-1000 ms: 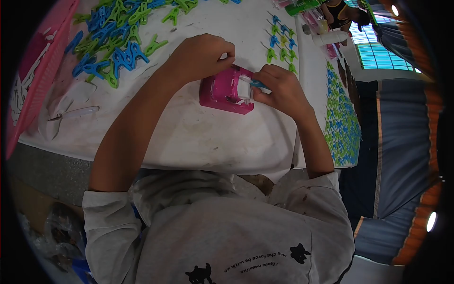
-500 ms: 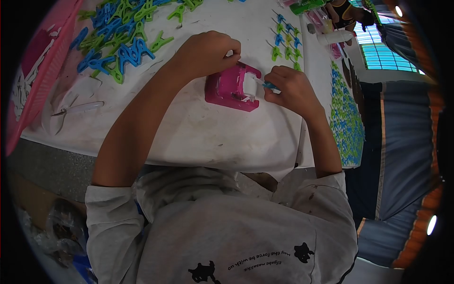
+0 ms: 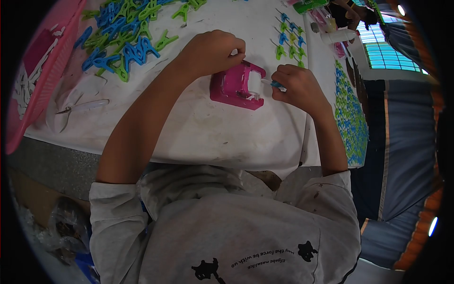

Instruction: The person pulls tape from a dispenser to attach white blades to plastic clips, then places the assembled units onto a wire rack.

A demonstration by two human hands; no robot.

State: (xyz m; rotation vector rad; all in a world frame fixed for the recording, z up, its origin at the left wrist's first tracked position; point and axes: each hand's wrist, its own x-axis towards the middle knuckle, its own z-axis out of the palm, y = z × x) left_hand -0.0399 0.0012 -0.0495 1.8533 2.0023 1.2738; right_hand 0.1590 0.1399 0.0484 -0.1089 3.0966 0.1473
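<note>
In the head view, a pink block-shaped holder (image 3: 227,86) with a white roller or roll (image 3: 254,83) at its right end sits on the white-covered table. My left hand (image 3: 213,51) is closed at the holder's far edge, its thumb and finger pinched together. Whether anything is between those fingertips is hidden. Just right of the roller, my right hand (image 3: 300,89) pinches a small blue clothespin (image 3: 277,85), which is mostly covered by the fingers. The clothespin's tip points toward the white roller, with a small gap between them.
Green and blue clothespins (image 3: 137,53) lie piled at the far left. Short rows of them (image 3: 291,40) stand at the upper right, and a dense spread (image 3: 349,118) covers the right side. A pink basket (image 3: 54,75) and white-handled tool (image 3: 87,106) are at left. Another person (image 3: 347,14) is partly visible.
The whole view has shifted slightly. My right hand with the blue clothespin has moved a little to the right, away from the roller. My left hand stays at the pink holder.
</note>
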